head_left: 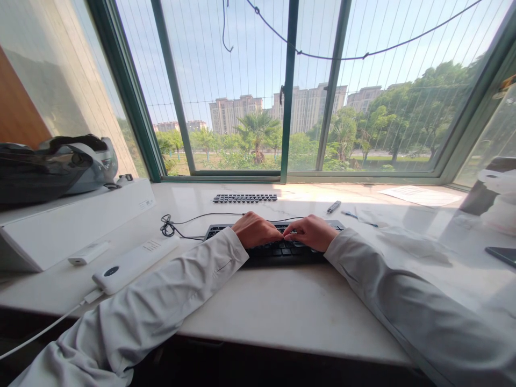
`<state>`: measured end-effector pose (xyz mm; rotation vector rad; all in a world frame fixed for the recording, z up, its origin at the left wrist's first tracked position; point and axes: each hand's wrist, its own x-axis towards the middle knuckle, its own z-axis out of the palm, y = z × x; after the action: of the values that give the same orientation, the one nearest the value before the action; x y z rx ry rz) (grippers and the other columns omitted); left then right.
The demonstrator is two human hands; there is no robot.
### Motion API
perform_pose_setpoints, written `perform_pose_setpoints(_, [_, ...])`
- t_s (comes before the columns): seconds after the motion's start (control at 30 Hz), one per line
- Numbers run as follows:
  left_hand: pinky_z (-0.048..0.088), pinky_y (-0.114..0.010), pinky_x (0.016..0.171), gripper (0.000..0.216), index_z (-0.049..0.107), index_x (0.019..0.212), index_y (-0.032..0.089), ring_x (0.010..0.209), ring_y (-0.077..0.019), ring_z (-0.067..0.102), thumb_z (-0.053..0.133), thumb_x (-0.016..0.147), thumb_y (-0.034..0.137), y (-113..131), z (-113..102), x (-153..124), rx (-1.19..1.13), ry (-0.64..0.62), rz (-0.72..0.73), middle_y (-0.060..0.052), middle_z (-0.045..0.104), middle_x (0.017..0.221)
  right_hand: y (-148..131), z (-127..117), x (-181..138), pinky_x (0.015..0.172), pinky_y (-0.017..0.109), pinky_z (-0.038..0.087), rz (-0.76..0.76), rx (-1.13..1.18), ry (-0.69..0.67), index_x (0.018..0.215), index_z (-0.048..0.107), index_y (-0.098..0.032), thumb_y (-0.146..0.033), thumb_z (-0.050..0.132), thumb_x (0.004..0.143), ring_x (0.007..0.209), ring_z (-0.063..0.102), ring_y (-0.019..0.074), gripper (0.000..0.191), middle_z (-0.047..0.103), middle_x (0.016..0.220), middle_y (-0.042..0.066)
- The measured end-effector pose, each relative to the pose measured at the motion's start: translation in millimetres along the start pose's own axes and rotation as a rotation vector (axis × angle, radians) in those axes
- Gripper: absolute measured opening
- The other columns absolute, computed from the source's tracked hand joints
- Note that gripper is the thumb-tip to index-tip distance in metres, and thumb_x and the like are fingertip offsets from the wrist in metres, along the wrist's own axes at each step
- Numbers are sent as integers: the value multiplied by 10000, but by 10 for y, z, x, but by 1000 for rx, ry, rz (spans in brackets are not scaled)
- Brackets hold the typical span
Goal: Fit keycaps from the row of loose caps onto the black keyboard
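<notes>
A black wired keyboard (282, 259) lies on the white marble-like counter in front of me, some of its keys hidden under my hands. My left hand (258, 230) comes over it from the left, fingers bent and pinched near the middle of the keys. From the other side my right hand (311, 232) meets it, thumb and fingertips also drawn together. The fingertips of both hands nearly touch. Whatever lies between them, if anything, is too small to make out. Rows of loose-looking dark keycaps (245, 198) are laid out behind the keyboard.
A coiled black cable (169, 227) sits left of the keyboard. Further left are a white power bank (133, 263) with a cord and a long white box (80, 223) under a helmet-like object. To the right lie a small USB-stick-like item (334, 207), a thin blue tool (350, 214) and clear plastic bags (415, 244).
</notes>
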<state>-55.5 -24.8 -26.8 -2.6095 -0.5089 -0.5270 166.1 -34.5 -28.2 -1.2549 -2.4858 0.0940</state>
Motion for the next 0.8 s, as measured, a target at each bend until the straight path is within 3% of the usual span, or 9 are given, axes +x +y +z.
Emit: perform_pose_setpoints(0.8, [243, -187, 440, 270, 678, 896, 305, 545, -57, 548, 412, 935, 331, 26, -63, 22, 44, -16, 39, 46, 684, 711, -55, -32, -3, 588, 225, 340, 8, -140, -2, 917, 728, -322, -497, 545, 827, 614, 569, 131, 269, 679, 666, -11])
